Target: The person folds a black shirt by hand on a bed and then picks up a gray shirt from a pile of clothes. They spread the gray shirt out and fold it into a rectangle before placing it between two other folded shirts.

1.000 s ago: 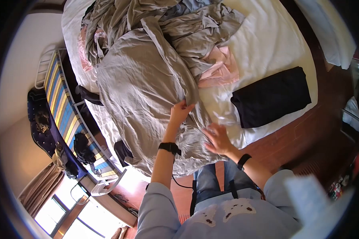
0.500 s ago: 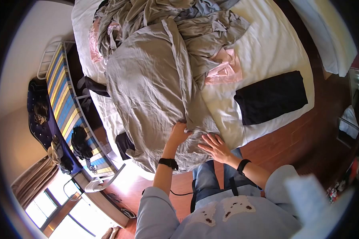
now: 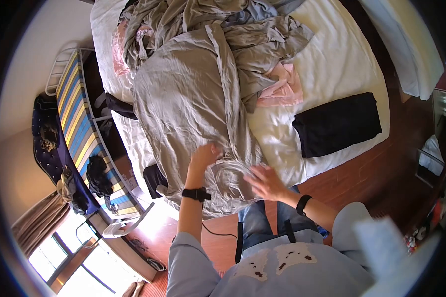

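Note:
A large grey-brown sheet [image 3: 183, 94] is spread lengthwise over the bed, its near end hanging at the bed's front edge. My left hand [image 3: 205, 154] is over the near part of the sheet, fingers bent and smeared by motion; I cannot tell whether cloth is between them. To its right, my right hand [image 3: 266, 183] has its fingers apart, close over the sheet's near right edge. Creases bunch in the cloth between the two hands. Both wrists wear black bands.
Folded black cloth [image 3: 338, 124] lies on the white mattress cover [image 3: 332, 64] at right. Pink fabric [image 3: 284, 86] shows beside the crumpled bedding. Dark cloth [image 3: 154, 180] lies at the left edge. A striped folding bed [image 3: 77, 114] stands left, near a window [image 3: 91, 270].
My left hand has moved left from the fold it was pinching. My right hand has shifted slightly left, its fingers blurred. The sheet's near part has shifted a little.

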A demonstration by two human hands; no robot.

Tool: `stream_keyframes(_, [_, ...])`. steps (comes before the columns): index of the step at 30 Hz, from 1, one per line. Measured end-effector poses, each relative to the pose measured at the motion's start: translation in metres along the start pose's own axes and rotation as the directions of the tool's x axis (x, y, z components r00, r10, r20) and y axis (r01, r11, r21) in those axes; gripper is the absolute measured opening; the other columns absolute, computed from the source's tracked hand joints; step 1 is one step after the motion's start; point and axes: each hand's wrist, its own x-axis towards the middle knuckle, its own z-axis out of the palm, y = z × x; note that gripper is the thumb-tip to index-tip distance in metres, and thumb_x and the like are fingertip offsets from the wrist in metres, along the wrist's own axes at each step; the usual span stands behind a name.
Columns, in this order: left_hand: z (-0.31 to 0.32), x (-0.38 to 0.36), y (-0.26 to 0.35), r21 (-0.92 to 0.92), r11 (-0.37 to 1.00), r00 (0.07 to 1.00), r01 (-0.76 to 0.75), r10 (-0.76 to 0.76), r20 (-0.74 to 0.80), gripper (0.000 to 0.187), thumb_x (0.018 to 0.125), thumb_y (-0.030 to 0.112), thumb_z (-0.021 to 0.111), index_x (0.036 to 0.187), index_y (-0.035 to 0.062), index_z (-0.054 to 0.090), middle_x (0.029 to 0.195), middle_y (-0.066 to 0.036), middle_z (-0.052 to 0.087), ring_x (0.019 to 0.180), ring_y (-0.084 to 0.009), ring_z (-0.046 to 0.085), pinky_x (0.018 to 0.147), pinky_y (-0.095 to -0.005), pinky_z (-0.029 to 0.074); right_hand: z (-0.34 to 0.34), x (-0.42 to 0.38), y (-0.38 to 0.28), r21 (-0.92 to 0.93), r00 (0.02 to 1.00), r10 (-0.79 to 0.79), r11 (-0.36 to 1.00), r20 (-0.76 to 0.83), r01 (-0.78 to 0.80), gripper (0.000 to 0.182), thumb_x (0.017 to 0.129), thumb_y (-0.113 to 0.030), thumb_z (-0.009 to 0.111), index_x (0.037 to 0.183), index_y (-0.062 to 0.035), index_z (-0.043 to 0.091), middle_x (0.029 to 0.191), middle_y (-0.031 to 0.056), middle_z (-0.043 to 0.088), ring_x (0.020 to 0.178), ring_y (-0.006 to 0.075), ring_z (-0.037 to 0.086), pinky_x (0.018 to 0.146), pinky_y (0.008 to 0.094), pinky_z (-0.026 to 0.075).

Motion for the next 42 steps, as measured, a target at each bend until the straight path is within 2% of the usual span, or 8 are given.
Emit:
stream_keyframes(5, [-0.081, 0.072, 0.064, -0.401, 0.882, 0.923, -0.248, 0.088, -0.375, 0.023, 0.077, 0.024, 0.05, 0.092, 0.0073, 0.054, 0.082, -0.018, 0.058, 0.077, -0.0335, 0.056, 0.067, -0.0393, 0.044, 0.015, 0.024, 0.03, 0.449, 0.74, 0.598, 0.777, -0.308, -0.441, 0.043, 0.07, -0.029, 0.06, 0.098, 0.0015, 0.048, 0.09, 0.0189, 0.05, 0.084, 0.0314, 0.049, 0.07, 0.0354, 0.039])
stream_keyframes(9, [-0.122, 0.146, 0.093, -0.273, 0.887, 0.756, -0.374, 0.12, -0.644, 0.026, 0.077, 0.021, 0.05, 0.1, 0.0075, 0.052, 0.082, -0.012, 0.061, 0.076, -0.0233, 0.059, 0.068, -0.0319, 0.044, 0.012, 0.03, 0.061, 0.512, 0.714, 0.677, 0.555, 0.181, -0.656, 0.048, 0.062, -0.043, 0.066, 0.054, 0.0022, 0.05, 0.046, 0.0147, 0.044, 0.047, 0.0251, 0.048, 0.048, 0.036, 0.036])
stream_keyframes(10, [-0.132, 0.156, 0.102, -0.264, 0.882, 0.735, -0.391, 0.127, -0.666, 0.027, 0.077, 0.021, 0.05, 0.1, 0.0073, 0.052, 0.082, -0.012, 0.061, 0.076, -0.0236, 0.059, 0.068, -0.0316, 0.044, 0.015, 0.031, 0.07, 0.511, 0.711, 0.656, 0.534, 0.253, -0.674, 0.04, 0.067, -0.036, 0.065, 0.057, 0.0009, 0.051, 0.049, 0.0082, 0.049, 0.047, 0.0124, 0.042, 0.047, 0.0298, 0.034])
stream_keyframes(14, [-0.157, 0.202, 0.118, -0.154, 0.876, 0.6, -0.457, 0.176, -0.78, 0.022, 0.075, 0.016, 0.052, 0.094, 0.0053, 0.055, 0.077, -0.012, 0.059, 0.07, -0.0251, 0.058, 0.063, -0.0325, 0.045, 0.03, 0.038, 0.095, 0.544, 0.627, 0.653, 0.37, 0.425, -0.753, 0.043, 0.07, -0.042, 0.06, 0.066, 0.0004, 0.062, 0.057, 0.0103, 0.059, 0.052, 0.0146, 0.053, 0.052, 0.0285, 0.039])
stream_keyframes(24, [-0.207, 0.254, 0.139, -0.075, 0.983, 0.697, -0.171, 0.067, -0.714, 0.033, 0.067, 0.031, 0.059, 0.08, 0.001, 0.061, 0.072, -0.013, 0.061, 0.073, -0.0267, 0.059, 0.067, -0.0341, 0.045, 0.005, 0.046, 0.091, 0.691, 0.64, 0.673, 0.26, 0.371, -0.675, 0.057, 0.069, -0.047, 0.059, 0.039, -0.0009, 0.042, 0.036, 0.0063, 0.038, 0.036, 0.0157, 0.033, 0.042, 0.0331, 0.026])
stream_keyframes(28, [-0.217, 0.253, 0.161, -0.053, 0.996, 0.729, 0.069, -0.086, -0.68, 0.034, 0.065, 0.03, 0.062, 0.083, 0.0009, 0.061, 0.075, -0.015, 0.061, 0.076, -0.0308, 0.058, 0.071, -0.0349, 0.044, 0.014, 0.045, 0.098, 0.626, 0.625, 0.642, 0.277, 0.444, -0.729, 0.05, 0.069, -0.045, 0.059, 0.051, 0.002, 0.056, 0.045, 0.0126, 0.052, 0.043, 0.0217, 0.051, 0.048, 0.0338, 0.038])
stream_keyframes(31, [-0.211, 0.269, 0.152, 0.12, 0.975, 0.54, -0.185, 0.203, -0.817, 0.036, 0.063, 0.031, 0.064, 0.082, 0.0002, 0.06, 0.077, -0.015, 0.061, 0.077, -0.0318, 0.057, 0.071, -0.0346, 0.045, 0.009, 0.046, 0.097, 0.661, 0.654, 0.641, 0.291, 0.402, -0.691, 0.052, 0.069, -0.045, 0.059, 0.048, 0.0015, 0.054, 0.043, 0.0117, 0.05, 0.041, 0.0224, 0.049, 0.047, 0.0349, 0.037])
stream_keyframes(42, [-0.245, 0.262, 0.135, 0.104, 0.972, 0.846, -0.21, 0.234, -0.479, 0.028, 0.067, 0.03, 0.061, 0.079, 0.0049, 0.058, 0.064, -0.009, 0.057, 0.057, -0.0208, 0.053, 0.056, -0.0316, 0.043, 0.025, 0.041, 0.103, 0.637, 0.652, 0.604, 0.289, 0.458, -0.715, 0.044, 0.067, -0.041, 0.062, 0.049, -0.0014, 0.056, 0.044, 0.0084, 0.051, 0.04, 0.0164, 0.047, 0.044, 0.0311, 0.035])
